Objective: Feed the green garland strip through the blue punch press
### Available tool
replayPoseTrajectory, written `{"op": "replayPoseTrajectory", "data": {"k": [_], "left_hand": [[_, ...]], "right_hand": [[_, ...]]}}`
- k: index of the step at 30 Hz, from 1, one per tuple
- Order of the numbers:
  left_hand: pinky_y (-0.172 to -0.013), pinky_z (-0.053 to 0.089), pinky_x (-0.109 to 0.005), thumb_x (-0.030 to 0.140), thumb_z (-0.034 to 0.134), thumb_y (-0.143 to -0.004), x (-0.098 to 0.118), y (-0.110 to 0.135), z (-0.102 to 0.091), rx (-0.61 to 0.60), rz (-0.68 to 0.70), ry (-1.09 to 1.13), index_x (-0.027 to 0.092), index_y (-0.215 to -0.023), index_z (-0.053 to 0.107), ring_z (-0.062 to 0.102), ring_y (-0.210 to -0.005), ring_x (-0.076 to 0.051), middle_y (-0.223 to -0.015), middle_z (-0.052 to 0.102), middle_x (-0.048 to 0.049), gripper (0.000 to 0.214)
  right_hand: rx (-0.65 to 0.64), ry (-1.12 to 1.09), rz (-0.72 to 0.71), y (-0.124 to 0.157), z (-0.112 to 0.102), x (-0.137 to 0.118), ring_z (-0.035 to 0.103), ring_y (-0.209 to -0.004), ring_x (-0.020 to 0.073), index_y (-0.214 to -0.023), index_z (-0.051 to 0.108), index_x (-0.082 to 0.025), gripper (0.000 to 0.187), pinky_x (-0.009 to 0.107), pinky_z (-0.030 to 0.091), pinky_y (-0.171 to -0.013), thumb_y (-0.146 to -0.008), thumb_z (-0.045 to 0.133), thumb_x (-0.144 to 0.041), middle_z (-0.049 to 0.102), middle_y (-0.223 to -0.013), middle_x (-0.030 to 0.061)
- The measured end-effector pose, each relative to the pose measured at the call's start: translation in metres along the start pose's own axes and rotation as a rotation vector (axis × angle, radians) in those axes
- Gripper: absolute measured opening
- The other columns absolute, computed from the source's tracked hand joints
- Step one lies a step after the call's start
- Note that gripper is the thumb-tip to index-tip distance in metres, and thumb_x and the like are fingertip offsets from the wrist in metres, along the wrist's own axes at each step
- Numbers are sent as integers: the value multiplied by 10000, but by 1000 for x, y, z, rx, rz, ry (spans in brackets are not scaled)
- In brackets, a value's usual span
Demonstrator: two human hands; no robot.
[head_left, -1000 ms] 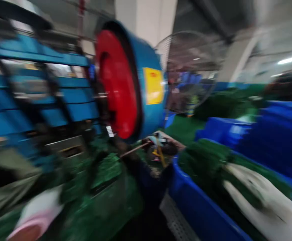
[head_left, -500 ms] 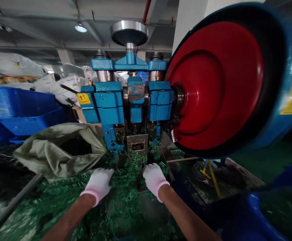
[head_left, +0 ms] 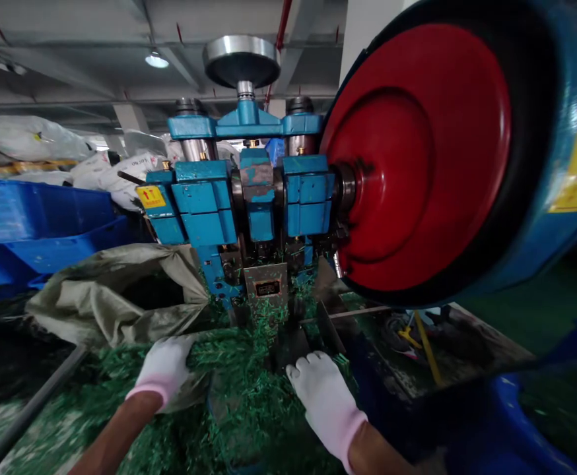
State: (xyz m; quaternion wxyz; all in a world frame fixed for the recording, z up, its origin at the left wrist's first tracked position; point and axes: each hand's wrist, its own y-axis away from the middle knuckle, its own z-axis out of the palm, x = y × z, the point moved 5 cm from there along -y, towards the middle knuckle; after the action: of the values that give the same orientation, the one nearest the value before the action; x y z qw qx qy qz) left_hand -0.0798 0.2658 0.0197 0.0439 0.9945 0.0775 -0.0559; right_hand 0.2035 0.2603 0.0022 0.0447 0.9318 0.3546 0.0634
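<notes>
My left hand [head_left: 164, 369], in a white glove with a pink cuff, is closed at the left of the work surface. A green artificial pine branch [head_left: 222, 349] extends from its fingertips toward the press. My right hand [head_left: 321, 399], gloved alike, is closed with bent fingers, lower and to the right. A green artificial pine sprig [head_left: 342, 364] sticks out beside its knuckles; its grip underneath is hidden. Ahead stands a blue press [head_left: 206, 204] with a metal front plate [head_left: 267, 297], littered with green clippings.
A large red flywheel [head_left: 441, 152] in a blue guard fills the right. An open grey-green sack [head_left: 105, 310] sits left of the press, with blue crates [head_left: 61, 211] behind it. A grey bar [head_left: 31, 409] crosses the lower left. Blue plastic [head_left: 521, 422] lies lower right.
Both hands have drawn back from the press and apart: my left hand to the left, my right hand down and rightward, the sprig moving with it. The view has shifted slightly.
</notes>
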Motion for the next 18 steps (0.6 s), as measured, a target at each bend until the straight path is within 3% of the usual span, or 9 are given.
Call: {"op": "replayPoseTrajectory", "data": {"k": [2, 5, 6, 7, 9, 11, 14, 18], "left_hand": [[-1043, 459, -406, 60, 512, -742, 37, -6, -3, 3, 80, -11, 171, -1205, 695, 648, -1195, -301, -1241, 724, -140, 510], [-984, 478, -439, 20, 482, -725, 80, -14, -6, 0, 152, -32, 131, -1178, 693, 657, -1138, -323, -1177, 727, -167, 512], [-965, 483, -440, 20, 485, -723, 87, -16, -6, -1, 157, -32, 127, -1171, 691, 661, -1120, -323, -1155, 728, -168, 504], [-955, 485, -438, 21, 490, -721, 91, -16, -6, -3, 158, -32, 126, -1170, 688, 661, -1113, -321, -1140, 728, -166, 502], [-945, 487, -425, 24, 509, -708, 90, -17, -3, -11, 156, -30, 127, -1162, 687, 661, -1111, -312, -1125, 729, -158, 499], [-943, 486, -413, 24, 516, -711, 84, -17, 0, -18, 154, -24, 136, -1165, 686, 660, -1114, -302, -1126, 730, -151, 498], [-955, 489, -422, 7, 495, -729, 84, -20, 5, -20, 135, -3, 134, -1224, 665, 658, -1129, -304, -1178, 718, -164, 538], [-978, 500, -448, 22, 503, -748, 105, -24, 7, -28, 127, 52, 114, -1234, 655, 654, -1149, -334, -1219, 700, -187, 518]], "right_hand": [[52, -6, 33, -3, -4, 6, 548, -1245, 387, -1451, 519, -189, 790, 543, 415, -1089, -717, 797, -277, 635, -1312, 194], [38, -12, 56, -27, -7, 21, 231, -1498, 463, -1577, 330, -124, 1096, 640, 245, -1204, -691, 821, -543, 341, -1616, 227], [21, -21, 41, -36, -8, 25, 191, -1514, 464, -1581, 306, -96, 1144, 649, 218, -1214, -683, 814, -590, 305, -1631, 239], [5, -35, 23, -43, -9, 28, 234, -1502, 457, -1574, 310, -73, 1160, 640, 221, -1216, -674, 814, -604, 348, -1603, 256], [-10, -74, 3, -51, -10, 29, 468, -1360, 413, -1524, 393, -58, 1098, 580, 338, -1169, -651, 839, -553, 551, -1427, 252], [-17, -97, 25, -50, -10, 26, 625, -1125, 359, -1403, 529, -61, 915, 507, 490, -1013, -636, 860, -432, 669, -1201, 202], [-45, -58, 58, -33, -4, 12, 659, -960, 326, -1151, 663, -89, 555, 441, 541, -829, -630, 821, -198, 688, -1037, 172], [-105, -52, 23, 3, 5, -15, 664, -898, 315, -1080, 663, -120, 439, 442, 534, -801, -649, 744, -103, 687, -966, 153]]}}
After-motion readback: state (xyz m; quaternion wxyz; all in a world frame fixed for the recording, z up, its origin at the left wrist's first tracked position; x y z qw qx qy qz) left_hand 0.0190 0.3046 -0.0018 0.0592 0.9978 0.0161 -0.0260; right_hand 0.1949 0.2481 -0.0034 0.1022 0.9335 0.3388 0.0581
